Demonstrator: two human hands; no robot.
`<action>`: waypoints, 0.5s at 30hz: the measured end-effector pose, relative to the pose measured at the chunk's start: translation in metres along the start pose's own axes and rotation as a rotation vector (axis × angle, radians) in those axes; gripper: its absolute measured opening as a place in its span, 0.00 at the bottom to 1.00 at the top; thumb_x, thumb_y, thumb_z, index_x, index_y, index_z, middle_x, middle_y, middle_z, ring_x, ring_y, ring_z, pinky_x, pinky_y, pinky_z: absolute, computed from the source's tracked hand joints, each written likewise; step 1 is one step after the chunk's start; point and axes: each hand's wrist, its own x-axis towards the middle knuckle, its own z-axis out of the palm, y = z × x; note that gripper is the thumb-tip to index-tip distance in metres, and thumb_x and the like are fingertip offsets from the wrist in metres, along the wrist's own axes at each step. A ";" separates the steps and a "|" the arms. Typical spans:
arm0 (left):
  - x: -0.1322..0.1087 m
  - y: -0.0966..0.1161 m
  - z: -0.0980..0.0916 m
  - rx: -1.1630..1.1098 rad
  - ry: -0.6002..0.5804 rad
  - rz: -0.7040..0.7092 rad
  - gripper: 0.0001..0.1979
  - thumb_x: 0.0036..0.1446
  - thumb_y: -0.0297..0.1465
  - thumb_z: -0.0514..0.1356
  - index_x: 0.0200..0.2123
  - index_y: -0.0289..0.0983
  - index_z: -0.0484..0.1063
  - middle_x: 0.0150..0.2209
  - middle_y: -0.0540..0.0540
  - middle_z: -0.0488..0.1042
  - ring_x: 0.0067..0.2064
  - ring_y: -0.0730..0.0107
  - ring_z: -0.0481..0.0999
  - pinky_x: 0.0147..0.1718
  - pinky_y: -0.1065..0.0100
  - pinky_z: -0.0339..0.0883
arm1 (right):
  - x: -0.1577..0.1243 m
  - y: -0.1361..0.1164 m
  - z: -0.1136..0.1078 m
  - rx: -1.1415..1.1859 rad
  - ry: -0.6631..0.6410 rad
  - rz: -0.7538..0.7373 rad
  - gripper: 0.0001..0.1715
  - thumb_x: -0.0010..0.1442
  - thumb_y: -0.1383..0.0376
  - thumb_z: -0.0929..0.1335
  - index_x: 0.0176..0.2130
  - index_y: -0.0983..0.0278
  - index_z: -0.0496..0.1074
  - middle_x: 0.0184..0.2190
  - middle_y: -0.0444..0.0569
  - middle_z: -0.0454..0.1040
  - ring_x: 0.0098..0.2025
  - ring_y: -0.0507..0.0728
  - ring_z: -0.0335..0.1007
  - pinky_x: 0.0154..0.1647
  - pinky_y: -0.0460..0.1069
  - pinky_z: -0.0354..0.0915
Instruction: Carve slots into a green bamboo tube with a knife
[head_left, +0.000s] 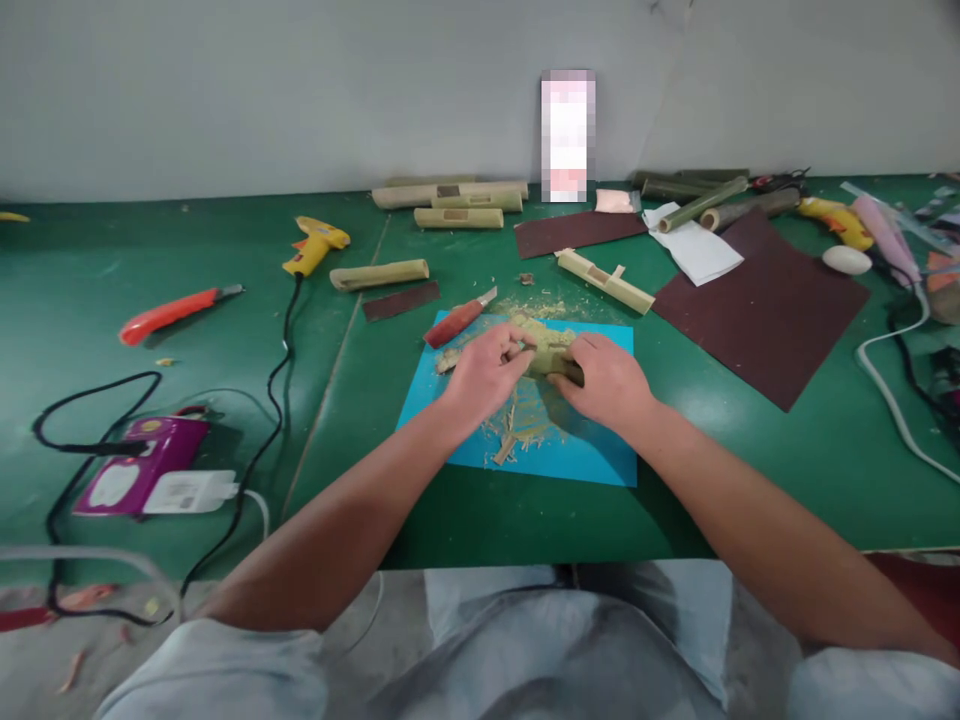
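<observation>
A short green bamboo tube is between my hands, just above a blue sheet. My right hand wraps round its right end, thumb below. At the left end my left hand is closed, its fingertips and thumb gripping the tube. Pale shavings and dust lie beneath and behind the tube, with a small wood strip among them. Beyond my left hand rests a carving knife with a dark red handle. Part of the tube is covered by my fingers.
A red utility knife, a yellow glue gun and a purple power strip with cords lie left. Several bamboo tubes sit along the wall. Brown sandpaper, white paper and another yellow tool are right. A phone leans against the wall.
</observation>
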 end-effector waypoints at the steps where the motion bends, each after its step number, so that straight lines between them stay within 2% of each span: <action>1: 0.001 0.000 0.001 0.001 0.005 -0.001 0.05 0.59 0.29 0.61 0.39 0.39 0.74 0.22 0.55 0.62 0.24 0.75 0.62 0.24 0.71 0.54 | 0.000 0.000 0.000 -0.001 0.002 -0.014 0.09 0.61 0.60 0.69 0.35 0.62 0.66 0.37 0.54 0.73 0.42 0.61 0.66 0.38 0.53 0.59; 6: 0.013 0.002 0.002 -0.026 0.064 0.018 0.05 0.60 0.29 0.60 0.40 0.39 0.74 0.24 0.54 0.64 0.25 0.74 0.63 0.25 0.71 0.54 | -0.001 -0.003 -0.002 0.011 0.006 -0.009 0.09 0.60 0.61 0.70 0.34 0.61 0.65 0.37 0.53 0.72 0.42 0.61 0.66 0.38 0.53 0.60; 10: 0.009 0.003 -0.004 -0.088 0.126 0.022 0.06 0.61 0.31 0.59 0.41 0.39 0.73 0.23 0.55 0.61 0.24 0.75 0.60 0.24 0.71 0.54 | -0.001 -0.002 -0.001 0.010 0.002 0.006 0.10 0.60 0.60 0.69 0.34 0.61 0.65 0.36 0.52 0.72 0.41 0.61 0.66 0.37 0.53 0.59; 15: -0.004 0.004 -0.006 -0.053 0.036 0.021 0.05 0.60 0.31 0.60 0.40 0.39 0.74 0.22 0.56 0.60 0.24 0.75 0.60 0.24 0.70 0.53 | -0.001 -0.001 0.000 -0.019 0.009 0.018 0.11 0.60 0.59 0.69 0.34 0.61 0.65 0.36 0.52 0.72 0.40 0.60 0.66 0.35 0.53 0.58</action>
